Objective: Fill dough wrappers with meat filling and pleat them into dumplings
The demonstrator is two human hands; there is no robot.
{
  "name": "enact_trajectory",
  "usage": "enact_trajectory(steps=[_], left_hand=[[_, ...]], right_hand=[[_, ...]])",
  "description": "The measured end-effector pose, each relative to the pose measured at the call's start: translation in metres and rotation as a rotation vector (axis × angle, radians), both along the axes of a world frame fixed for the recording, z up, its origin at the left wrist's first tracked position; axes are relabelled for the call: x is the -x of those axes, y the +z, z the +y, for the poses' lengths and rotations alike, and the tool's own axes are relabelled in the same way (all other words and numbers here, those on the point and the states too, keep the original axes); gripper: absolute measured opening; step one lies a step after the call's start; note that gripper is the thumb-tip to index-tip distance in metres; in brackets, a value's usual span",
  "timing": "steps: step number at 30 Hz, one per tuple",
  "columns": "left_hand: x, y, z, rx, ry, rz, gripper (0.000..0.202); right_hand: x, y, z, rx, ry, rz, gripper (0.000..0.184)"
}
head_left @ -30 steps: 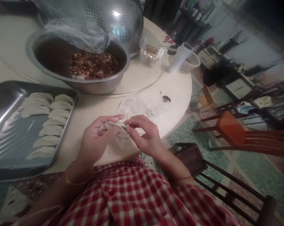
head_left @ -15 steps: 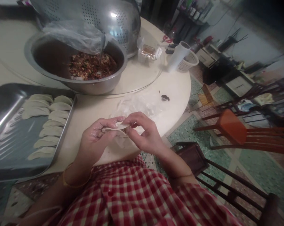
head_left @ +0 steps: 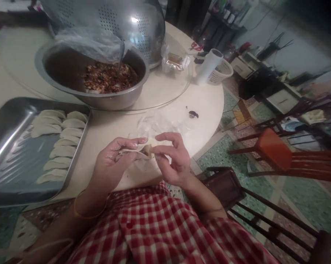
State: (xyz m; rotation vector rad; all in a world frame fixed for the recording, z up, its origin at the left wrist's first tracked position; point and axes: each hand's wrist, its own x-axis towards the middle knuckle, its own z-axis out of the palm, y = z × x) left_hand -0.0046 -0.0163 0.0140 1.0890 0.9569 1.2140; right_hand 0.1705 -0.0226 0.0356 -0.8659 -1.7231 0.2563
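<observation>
Between the thumb and fingers of my left hand [head_left: 110, 159] is a half-folded dumpling [head_left: 140, 153], its right end gaping with brownish filling showing. My right hand [head_left: 175, 161] is at that gaping end, fingers apart, the index fingertip at the filling; whether it touches cannot be made out. White flour marks the fingers. To the left, a metal tray [head_left: 81, 154] bears two rows of folded dumplings [head_left: 62, 151]. Behind my hands stands a steel bowl [head_left: 113, 101] of dark chopped filling [head_left: 109, 77], a utensil handle upright in it.
Clear plastic [head_left: 162, 123] lies on the table [head_left: 209, 110] beyond my hands. A large steel colander [head_left: 143, 22], a wrapped package [head_left: 175, 63], a plastic-film roll [head_left: 209, 66] and a white basket [head_left: 222, 71] stand farther back. Wooden chairs [head_left: 274, 150] are to the right.
My right hand has loosened its pinch on the dumpling's edge, and its fingers have spread. The dumpling's right end has come apart, showing filling. My left hand keeps its hold.
</observation>
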Motion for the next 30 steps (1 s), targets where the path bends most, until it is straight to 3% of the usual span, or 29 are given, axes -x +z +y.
enact_trajectory(steps=[7, 15, 30], left_hand=[[0.0005, 0.0006, -0.0029, -0.061, -0.054, -0.016, 0.014], [0.0000, -0.0010, -0.0054, -0.128, -0.022, 0.077, 0.011], [0.0006, -0.0013, -0.0023, -0.048, -0.057, 0.043, 0.019]], right_hand=[[-0.0002, -0.0023, -0.0058, 0.032, 0.032, -0.091, 0.017], [0.0055, -0.0073, -0.0068, 0.088, 0.023, -0.104, 0.014], [0.0037, -0.0087, -0.0084, 0.237, 0.082, 0.044, 0.016]])
